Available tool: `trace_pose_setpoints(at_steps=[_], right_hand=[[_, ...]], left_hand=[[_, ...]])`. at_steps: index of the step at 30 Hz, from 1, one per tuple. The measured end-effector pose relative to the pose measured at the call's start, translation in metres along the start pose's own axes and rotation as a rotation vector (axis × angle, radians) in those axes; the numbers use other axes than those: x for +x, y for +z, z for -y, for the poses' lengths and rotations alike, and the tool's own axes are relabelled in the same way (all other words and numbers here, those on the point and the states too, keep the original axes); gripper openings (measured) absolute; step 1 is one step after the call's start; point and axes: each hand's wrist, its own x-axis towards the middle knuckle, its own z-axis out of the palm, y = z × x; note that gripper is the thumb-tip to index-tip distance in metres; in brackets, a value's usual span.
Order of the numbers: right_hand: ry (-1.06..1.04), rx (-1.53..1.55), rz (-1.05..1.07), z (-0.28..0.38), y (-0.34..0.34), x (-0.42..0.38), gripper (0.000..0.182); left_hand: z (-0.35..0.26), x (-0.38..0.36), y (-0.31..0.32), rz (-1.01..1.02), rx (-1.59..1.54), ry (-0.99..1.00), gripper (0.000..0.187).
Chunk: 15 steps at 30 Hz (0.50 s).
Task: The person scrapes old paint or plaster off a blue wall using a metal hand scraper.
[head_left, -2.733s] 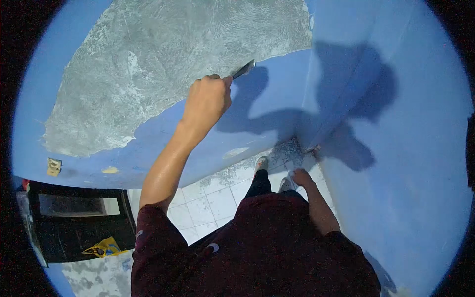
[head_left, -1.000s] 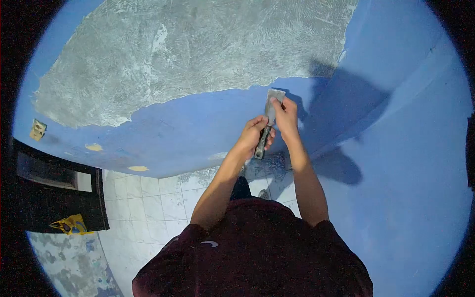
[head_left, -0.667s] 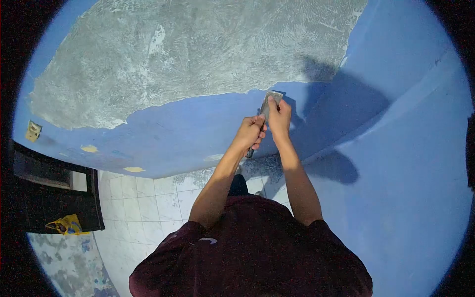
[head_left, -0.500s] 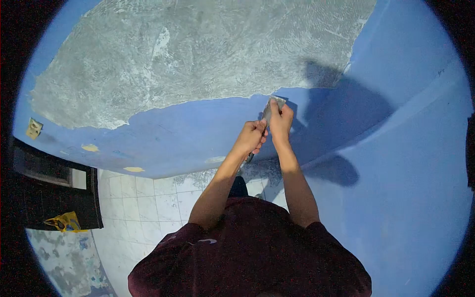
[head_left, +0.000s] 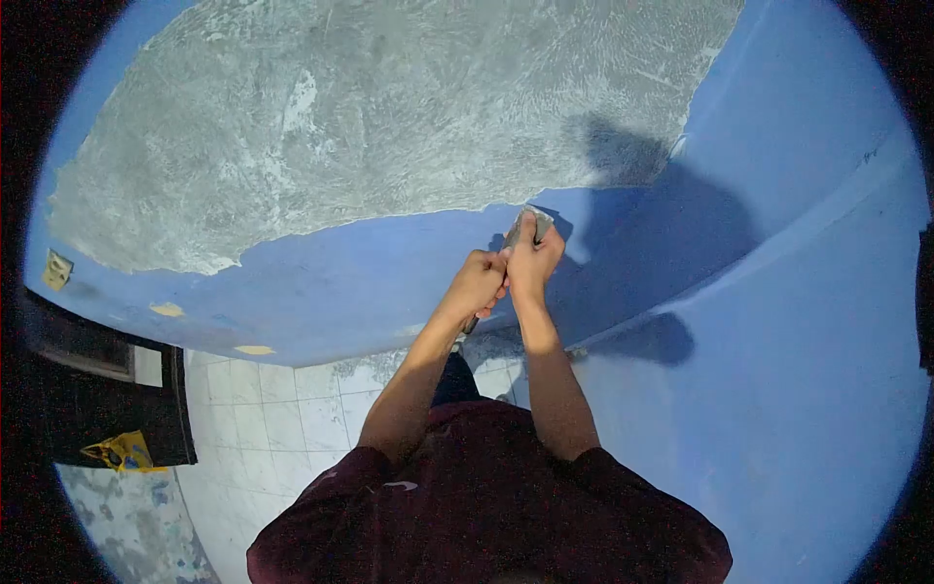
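Note:
Both of my hands are on one scraper [head_left: 538, 220] with a flat grey blade. My left hand [head_left: 476, 284] is closed round its handle, whose dark end shows below the fist. Higher up, my right hand [head_left: 534, 255] grips the blade part, with the thumb laid along it. The blade's front edge is at the blue wall paint [head_left: 389, 263], just under the ragged lower edge of a large bare grey patch [head_left: 389, 117]. Whether the edge touches the wall is hard to tell.
An outlet box [head_left: 56, 270] is on the wall at the far left. Below it are a dark piece of furniture [head_left: 97, 399] and a yellow bag [head_left: 126, 452]. White floor tiles [head_left: 277, 419] with grey debris lie below the wall. Another blue wall [head_left: 778, 389] stands at the right.
Both hands and the scraper have shifted slightly left and down in the view. The wall patch also appears a little lower and further left.

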Motion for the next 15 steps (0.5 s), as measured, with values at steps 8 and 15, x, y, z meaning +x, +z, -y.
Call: trace_pose_setpoints(at_steps=[8,15], right_hand=[[-0.039,-0.016,-0.024,-0.012,-0.004,0.004,0.028],[-0.165,-0.211,-0.059,0.003,-0.033,0.032,0.032]], left_hand=[[0.000,-0.001,0.000,0.009,0.063,0.029,0.051],[-0.014,0.011,0.027,0.106,-0.013,0.082,0.052]])
